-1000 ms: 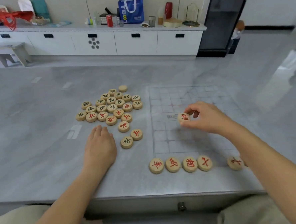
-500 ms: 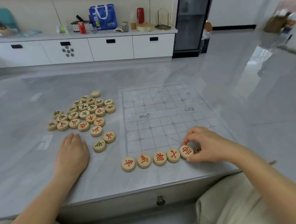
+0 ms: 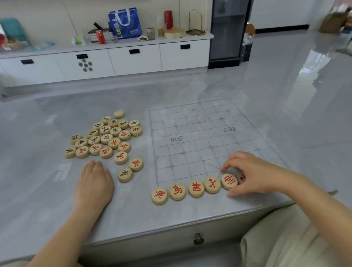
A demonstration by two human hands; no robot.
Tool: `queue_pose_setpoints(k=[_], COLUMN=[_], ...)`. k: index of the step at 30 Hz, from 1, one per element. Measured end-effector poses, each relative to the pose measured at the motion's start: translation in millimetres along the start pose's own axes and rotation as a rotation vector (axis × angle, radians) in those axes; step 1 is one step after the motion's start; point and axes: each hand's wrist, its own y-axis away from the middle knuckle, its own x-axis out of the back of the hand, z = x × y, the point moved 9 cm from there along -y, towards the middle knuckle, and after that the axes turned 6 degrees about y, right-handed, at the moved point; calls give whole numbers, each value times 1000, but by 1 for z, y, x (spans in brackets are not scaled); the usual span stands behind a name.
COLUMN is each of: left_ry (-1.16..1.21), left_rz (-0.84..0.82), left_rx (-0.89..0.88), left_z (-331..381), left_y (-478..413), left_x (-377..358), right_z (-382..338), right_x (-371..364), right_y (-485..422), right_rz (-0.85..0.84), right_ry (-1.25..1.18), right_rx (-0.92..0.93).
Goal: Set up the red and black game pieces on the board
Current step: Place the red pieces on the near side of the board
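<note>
The right hand (image 3: 254,174), lower right of the frame, pinches a red-marked piece (image 3: 229,181) between curled fingers and thumb at the near edge of the board (image 3: 201,131). To its left lies a row of 4 red pieces (image 3: 196,188). The left hand (image 3: 93,183) lies flat on the table (image 3: 29,183), fingers straight, holding nothing. Above it sits a pile of red and black pieces (image 3: 107,137), left of the board.

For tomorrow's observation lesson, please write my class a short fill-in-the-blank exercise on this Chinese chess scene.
The right hand pinches a piece marked in ____.
The left hand rests flat on the table, holding ____.
The loose pile lies to the ____ of the board.
Missing words: red, nothing, left.
</note>
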Motion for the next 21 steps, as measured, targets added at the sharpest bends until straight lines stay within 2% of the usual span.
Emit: queue_pose_setpoints(k=[2, 7, 21], left_ry=[15, 28, 20], left_rz=[5, -1, -30], left_rx=[19, 2, 33], left_z=[-1, 7, 6], left_y=[1, 5, 4], left_x=[1, 5, 2], right_z=[-2, -21, -108], right_x=[6, 24, 17], right_y=[-1, -15, -76], right_rz=[-14, 105, 133], right_ry=[-38, -96, -68], right_rx=[-16, 13, 181])
